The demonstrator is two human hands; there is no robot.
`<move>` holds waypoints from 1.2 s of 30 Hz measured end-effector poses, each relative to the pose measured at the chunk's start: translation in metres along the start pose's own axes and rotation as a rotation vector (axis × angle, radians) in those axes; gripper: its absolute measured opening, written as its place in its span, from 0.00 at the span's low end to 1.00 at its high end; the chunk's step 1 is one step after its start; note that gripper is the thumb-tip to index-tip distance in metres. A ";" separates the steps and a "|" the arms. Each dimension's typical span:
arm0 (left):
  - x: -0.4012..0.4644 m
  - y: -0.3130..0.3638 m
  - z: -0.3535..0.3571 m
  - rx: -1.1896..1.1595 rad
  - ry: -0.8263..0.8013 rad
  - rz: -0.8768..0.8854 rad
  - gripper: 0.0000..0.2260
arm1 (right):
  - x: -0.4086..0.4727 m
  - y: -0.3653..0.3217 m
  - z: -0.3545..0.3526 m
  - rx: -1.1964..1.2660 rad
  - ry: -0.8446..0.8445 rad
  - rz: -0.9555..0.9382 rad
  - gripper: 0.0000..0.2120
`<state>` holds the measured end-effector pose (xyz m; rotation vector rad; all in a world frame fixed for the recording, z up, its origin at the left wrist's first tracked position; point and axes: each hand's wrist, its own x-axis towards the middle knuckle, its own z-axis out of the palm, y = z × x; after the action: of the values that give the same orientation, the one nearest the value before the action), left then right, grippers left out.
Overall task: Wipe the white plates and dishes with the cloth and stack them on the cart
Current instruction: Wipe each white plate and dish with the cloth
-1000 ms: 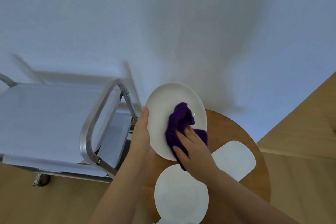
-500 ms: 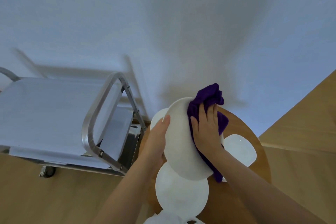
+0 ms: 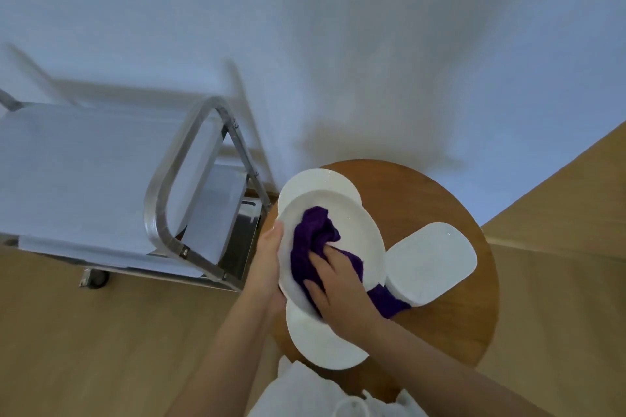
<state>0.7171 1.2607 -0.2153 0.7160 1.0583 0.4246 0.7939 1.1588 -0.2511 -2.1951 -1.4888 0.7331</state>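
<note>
Head view, starting at the left: a metal cart (image 3: pixel 183 179) stands on the wooden floor (image 3: pixel 101 332) against a pale wall (image 3: pixel 338 27). Its top shelf (image 3: pixel 78 173) is a flat light surface with nothing resting on the visible part, framed at its near end by a looped steel handle. A lower shelf shows through below the handle, and one caster (image 3: pixel 95 278) is visible underneath.

Just right of the cart, the left hand (image 3: pixel 267 267) grips the left rim of a round white plate (image 3: pixel 352 230), thumb lying on the upper face and fingers curled out of sight behind it. The plate is held tilted above a round wooden table (image 3: pixel 423 200). Its shallow well holds a bunched purple cloth (image 3: pixel 311 237). The right hand (image 3: pixel 338 294) presses down on that cloth with fingers spread flat, and a tail of the cloth hangs off the plate's near right edge beneath the wrist.

On the table, a second round plate (image 3: pixel 315 181) lies partly hidden behind the held one, and a third (image 3: pixel 321 345) lies nearer the person, partly under the hands. Further right sits a rounded square white dish (image 3: pixel 433 261), its surface bare, with the cloth's tail touching its left corner. At the bottom edge, white clothing (image 3: pixel 305 393) of the person shows.
</note>
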 end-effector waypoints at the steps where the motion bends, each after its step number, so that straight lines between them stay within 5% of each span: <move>1: 0.002 -0.006 -0.005 0.014 0.005 -0.002 0.27 | -0.003 0.010 0.005 0.049 -0.001 0.065 0.24; 5: 0.006 -0.037 -0.023 0.119 0.055 -0.081 0.21 | -0.017 0.052 0.019 0.001 0.012 0.162 0.19; 12: 0.008 -0.089 -0.039 0.098 0.156 -0.211 0.25 | -0.023 0.084 0.015 0.304 0.198 0.459 0.17; 25: 0.041 -0.143 -0.055 0.250 0.362 -0.313 0.24 | -0.009 0.112 0.000 0.263 0.282 0.540 0.18; 33: 0.066 -0.156 -0.065 0.801 0.550 -0.179 0.25 | -0.005 0.112 0.011 0.291 0.223 0.553 0.18; 36: 0.081 -0.157 -0.070 1.078 0.423 -0.248 0.25 | 0.000 0.109 0.015 0.279 0.200 0.551 0.18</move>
<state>0.6875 1.2244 -0.3992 1.4528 1.7691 -0.2799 0.8641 1.1201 -0.3266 -2.3811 -0.6365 0.7970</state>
